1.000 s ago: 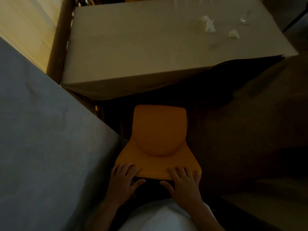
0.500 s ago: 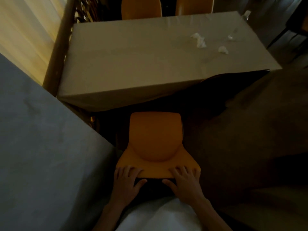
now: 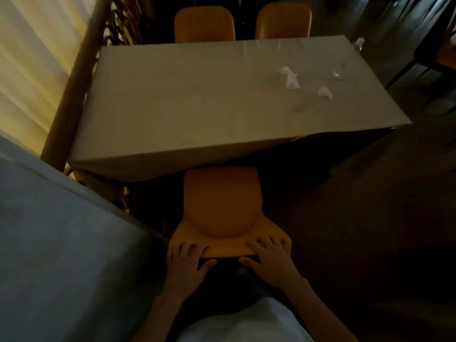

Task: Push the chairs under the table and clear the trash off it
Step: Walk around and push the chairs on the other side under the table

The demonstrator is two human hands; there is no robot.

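Two hands, left hand [image 3: 185, 261] and right hand [image 3: 271, 259], grip the orange chair [image 3: 220, 208] backrest's top edge, fingers spread over it, thumbs behind. Chair stands just before the table [image 3: 197, 99]; crumpled tissues [image 3: 290, 77] lie on its far-right part. Step: pushing in; next, a straight forward shove.

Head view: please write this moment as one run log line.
left hand + right hand: gripping orange chair backrest | seat front at table edge | tissues on table
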